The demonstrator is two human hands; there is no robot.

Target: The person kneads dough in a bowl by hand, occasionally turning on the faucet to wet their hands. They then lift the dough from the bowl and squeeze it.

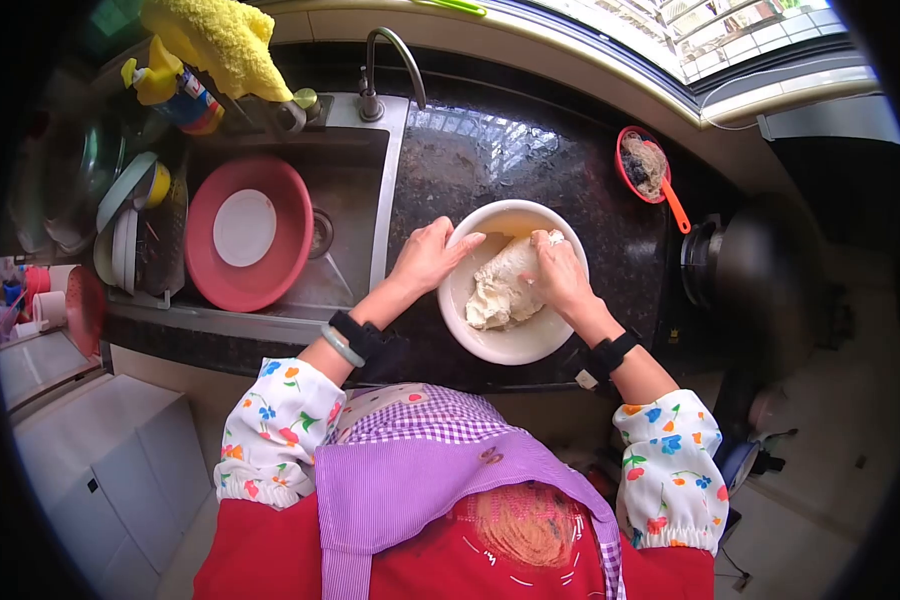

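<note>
A white bowl stands on the dark counter, with a lump of pale dough inside it. My left hand grips the bowl's upper left rim, its fingers closed over the edge. Inside the bowl, at the right, my right hand has its fingers bent into the dough, closed on part of it. The dough looks rough and uneven, and some of it clings around my right fingertips.
Left of the bowl is a sink holding a red basin with a white round item, under a faucet. A red strainer lies at the back right. Dishes stand far left, near a spray bottle.
</note>
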